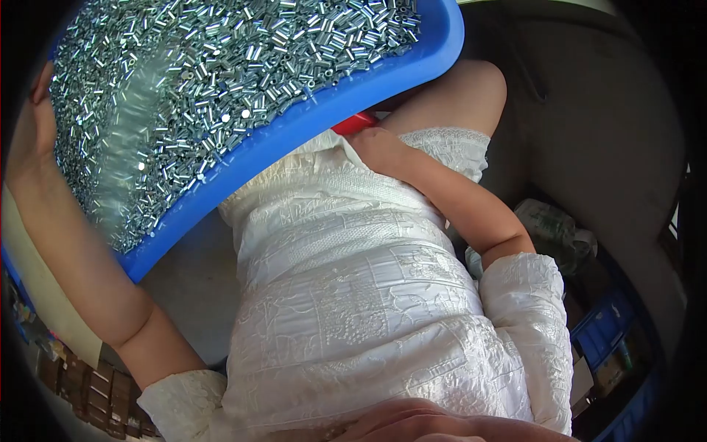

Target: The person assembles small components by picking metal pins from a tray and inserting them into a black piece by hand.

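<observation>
A large blue tray (324, 107) full of small shiny metal tubes (258, 51) fills the upper left. At its left side, my left hand (38, 118) is close against the edge; its fingers are mostly cut off by the dark border of the view, so its grip is unclear. My right hand (375, 149) rests on my lap at the hem of the white dress (353, 295), beside a red object (356, 122) partly under the tray. The fingers of that hand are hidden, and I cannot see whether they hold anything.
A clear plastic bottle (549, 228) lies at the right, near a blue crate (604, 328). Brown stacked items (96, 394) stand at the lower left. A pale board-like edge (51, 272) runs beneath my left forearm.
</observation>
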The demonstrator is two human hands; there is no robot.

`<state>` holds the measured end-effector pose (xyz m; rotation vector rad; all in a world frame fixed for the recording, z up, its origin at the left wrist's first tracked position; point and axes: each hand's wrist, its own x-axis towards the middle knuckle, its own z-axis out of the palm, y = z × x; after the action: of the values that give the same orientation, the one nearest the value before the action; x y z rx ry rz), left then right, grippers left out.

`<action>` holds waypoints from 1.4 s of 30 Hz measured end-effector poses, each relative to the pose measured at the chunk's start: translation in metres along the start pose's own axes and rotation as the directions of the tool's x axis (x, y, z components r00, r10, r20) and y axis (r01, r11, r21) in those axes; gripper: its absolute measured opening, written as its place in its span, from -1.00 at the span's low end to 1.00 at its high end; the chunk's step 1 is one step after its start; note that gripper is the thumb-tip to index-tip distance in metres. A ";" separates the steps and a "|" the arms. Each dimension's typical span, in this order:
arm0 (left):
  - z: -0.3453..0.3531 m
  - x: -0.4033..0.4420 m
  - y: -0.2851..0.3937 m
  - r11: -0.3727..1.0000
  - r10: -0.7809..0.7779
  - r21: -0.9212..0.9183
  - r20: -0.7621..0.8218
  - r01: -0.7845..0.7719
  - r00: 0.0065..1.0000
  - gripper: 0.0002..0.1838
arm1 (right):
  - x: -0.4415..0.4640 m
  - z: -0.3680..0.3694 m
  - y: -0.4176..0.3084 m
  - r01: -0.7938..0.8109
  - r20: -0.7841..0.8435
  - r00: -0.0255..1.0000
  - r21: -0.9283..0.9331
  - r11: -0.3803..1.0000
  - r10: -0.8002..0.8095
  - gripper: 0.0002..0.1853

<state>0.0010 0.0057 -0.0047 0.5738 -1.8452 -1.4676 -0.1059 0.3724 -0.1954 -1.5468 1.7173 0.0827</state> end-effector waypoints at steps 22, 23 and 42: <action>-0.012 0.006 0.001 0.968 -0.087 -0.242 -0.075 0.066 0.993 -0.74 | 0.044 -0.111 0.168 -0.291 -0.261 0.870 0.411 0.864 0.418 -0.66; -0.001 0.003 0.013 0.971 -0.119 -0.225 -0.143 0.085 0.983 -0.74 | 0.042 -0.123 0.185 -0.253 -0.267 0.882 0.429 0.867 0.389 -0.65; 0.023 -0.008 0.051 0.945 -0.124 -0.323 -0.221 0.048 0.967 -0.90 | -0.065 -0.119 0.099 -0.153 -0.736 0.604 0.271 0.950 0.307 -0.79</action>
<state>-0.0071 0.0393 0.0402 0.6469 -1.3797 -1.6329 -0.2555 0.3851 -0.1218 -1.2721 2.5100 -0.7045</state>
